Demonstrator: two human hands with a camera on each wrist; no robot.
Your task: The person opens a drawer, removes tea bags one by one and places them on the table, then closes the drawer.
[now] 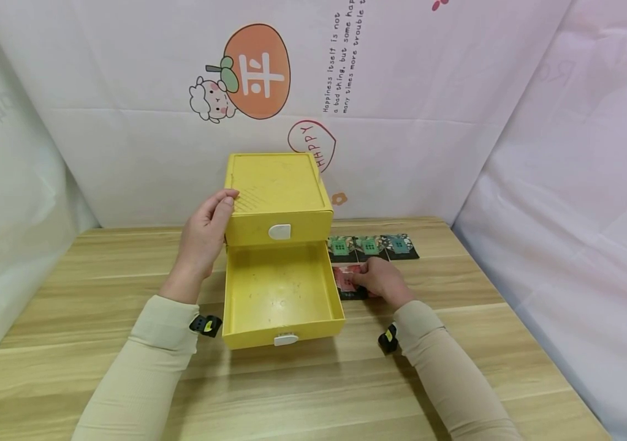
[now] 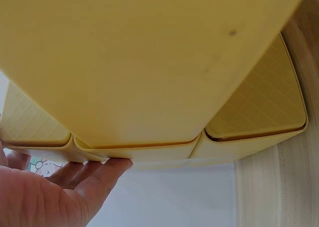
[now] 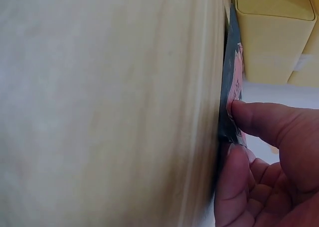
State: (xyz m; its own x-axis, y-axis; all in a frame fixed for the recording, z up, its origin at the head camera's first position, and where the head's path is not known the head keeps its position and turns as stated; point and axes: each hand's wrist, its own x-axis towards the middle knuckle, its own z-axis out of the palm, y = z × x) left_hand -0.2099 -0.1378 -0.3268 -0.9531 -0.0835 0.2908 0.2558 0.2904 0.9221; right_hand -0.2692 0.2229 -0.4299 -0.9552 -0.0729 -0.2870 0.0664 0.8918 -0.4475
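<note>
A yellow two-drawer storage box [image 1: 274,184] stands at the back of the table, its lower drawer [image 1: 280,288] pulled far out with nothing in it. My left hand [image 1: 205,229] rests at the box's upper left edge, thumb on the top and fingers laid along the side [image 2: 94,179]. Beside the drawer on the right, my right hand [image 1: 383,280] pinches a flat red-and-black packet [image 1: 346,282], thumb on its red face in the right wrist view. More red shows partly hidden under this hand. The upper drawer [image 1: 252,229] is closed.
Behind the red packet lies a row of similar flat packets: two green ones [image 1: 342,247] [image 1: 371,247] and a blue one [image 1: 400,245]. A wooden table [image 1: 98,343] carries everything. White printed cloth [image 1: 401,153] hangs behind and at both sides.
</note>
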